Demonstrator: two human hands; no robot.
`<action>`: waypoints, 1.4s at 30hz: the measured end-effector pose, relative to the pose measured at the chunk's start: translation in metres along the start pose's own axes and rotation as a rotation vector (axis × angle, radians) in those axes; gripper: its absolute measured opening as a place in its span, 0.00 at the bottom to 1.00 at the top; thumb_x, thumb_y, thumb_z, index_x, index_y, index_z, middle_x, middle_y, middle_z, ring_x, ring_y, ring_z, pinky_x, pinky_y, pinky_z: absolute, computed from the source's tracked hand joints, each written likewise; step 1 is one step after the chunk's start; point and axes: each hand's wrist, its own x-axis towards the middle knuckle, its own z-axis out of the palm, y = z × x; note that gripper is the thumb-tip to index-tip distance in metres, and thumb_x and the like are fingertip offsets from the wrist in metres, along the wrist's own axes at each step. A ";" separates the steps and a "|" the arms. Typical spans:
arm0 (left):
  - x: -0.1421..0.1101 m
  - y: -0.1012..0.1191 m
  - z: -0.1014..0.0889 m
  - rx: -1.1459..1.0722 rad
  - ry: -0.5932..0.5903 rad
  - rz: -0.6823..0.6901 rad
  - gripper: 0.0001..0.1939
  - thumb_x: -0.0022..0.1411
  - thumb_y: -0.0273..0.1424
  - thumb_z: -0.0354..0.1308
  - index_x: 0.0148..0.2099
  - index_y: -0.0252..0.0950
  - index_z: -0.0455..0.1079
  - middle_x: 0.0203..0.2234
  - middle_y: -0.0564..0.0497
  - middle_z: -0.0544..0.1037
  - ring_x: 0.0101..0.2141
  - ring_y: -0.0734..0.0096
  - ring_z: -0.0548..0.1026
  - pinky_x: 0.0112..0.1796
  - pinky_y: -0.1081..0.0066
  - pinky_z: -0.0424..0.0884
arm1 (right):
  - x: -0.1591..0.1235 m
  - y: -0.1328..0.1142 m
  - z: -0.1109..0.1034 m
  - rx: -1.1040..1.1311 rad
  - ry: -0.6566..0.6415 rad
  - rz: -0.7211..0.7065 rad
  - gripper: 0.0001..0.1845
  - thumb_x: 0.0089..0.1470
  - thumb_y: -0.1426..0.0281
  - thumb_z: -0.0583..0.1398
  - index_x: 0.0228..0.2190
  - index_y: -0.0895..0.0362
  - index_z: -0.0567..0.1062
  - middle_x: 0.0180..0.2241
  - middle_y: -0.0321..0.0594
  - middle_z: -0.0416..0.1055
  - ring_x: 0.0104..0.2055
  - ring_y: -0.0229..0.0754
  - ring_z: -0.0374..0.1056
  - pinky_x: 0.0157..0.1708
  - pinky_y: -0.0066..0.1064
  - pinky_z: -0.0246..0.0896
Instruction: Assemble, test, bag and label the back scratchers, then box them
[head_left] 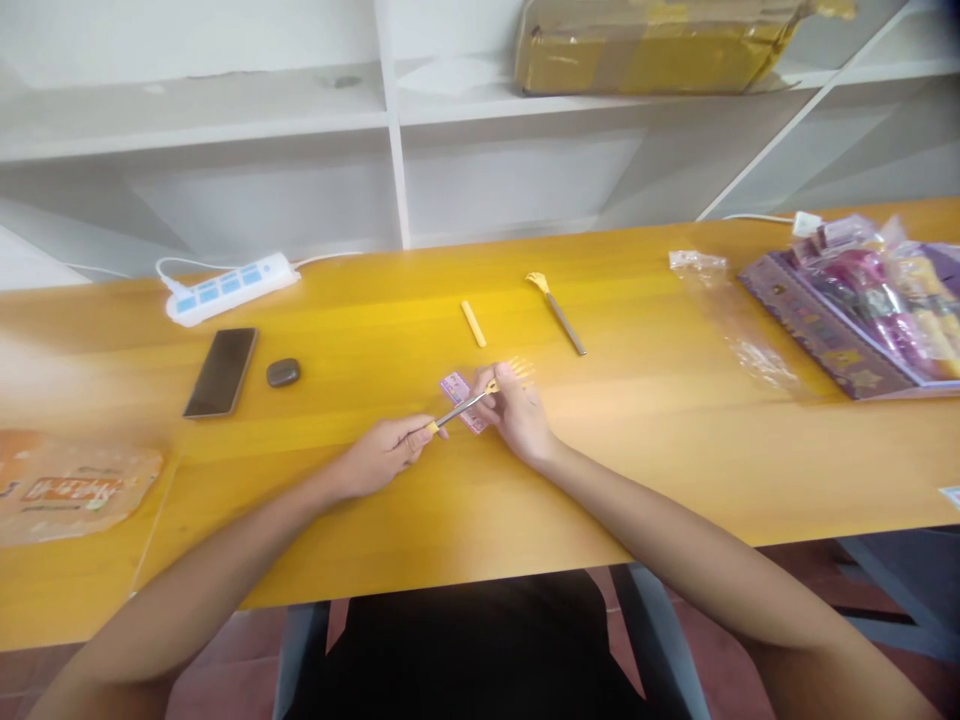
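Note:
My left hand [386, 452] is closed on the yellow-tipped end of a thin metal telescopic back scratcher [459, 408]. The far end of that rod, near its yellow claw head [517, 368], is pinched in my right hand [517, 410]. Under the rod a small pink card [459, 393] lies flat on the yellow wooden table [615, 470]. A second back scratcher [559, 314] with a yellow claw lies farther back, and a short yellow stick [473, 323] lies to its left.
A black phone [222, 371] and a small dark oval case [283, 372] lie at the left, with a white power strip [229, 287] behind them. A purple box of packets [862, 300] and clear plastic wrap [739, 325] sit at the right. An orange bag [67, 490] lies at far left.

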 end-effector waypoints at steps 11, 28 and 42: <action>0.000 -0.001 0.000 0.026 -0.007 0.025 0.24 0.79 0.51 0.47 0.52 0.37 0.73 0.24 0.60 0.59 0.24 0.75 0.57 0.27 0.73 0.58 | -0.006 0.005 0.008 0.029 -0.027 -0.010 0.27 0.68 0.46 0.60 0.30 0.55 0.74 0.23 0.28 0.52 0.19 0.32 0.52 0.21 0.30 0.53; -0.001 0.003 -0.001 0.034 -0.015 0.020 0.25 0.78 0.51 0.47 0.50 0.36 0.73 0.23 0.59 0.60 0.24 0.74 0.57 0.28 0.72 0.57 | -0.010 0.005 0.010 -0.059 -0.042 0.004 0.30 0.67 0.41 0.58 0.30 0.54 0.74 0.23 0.29 0.52 0.20 0.32 0.49 0.22 0.29 0.44; -0.006 0.009 -0.021 0.704 0.209 0.179 0.18 0.81 0.40 0.45 0.45 0.38 0.72 0.37 0.48 0.78 0.38 0.64 0.75 0.42 0.64 0.69 | 0.004 -0.031 -0.018 -0.563 -0.056 -0.339 0.14 0.65 0.55 0.68 0.39 0.51 0.86 0.38 0.42 0.77 0.39 0.43 0.72 0.42 0.37 0.70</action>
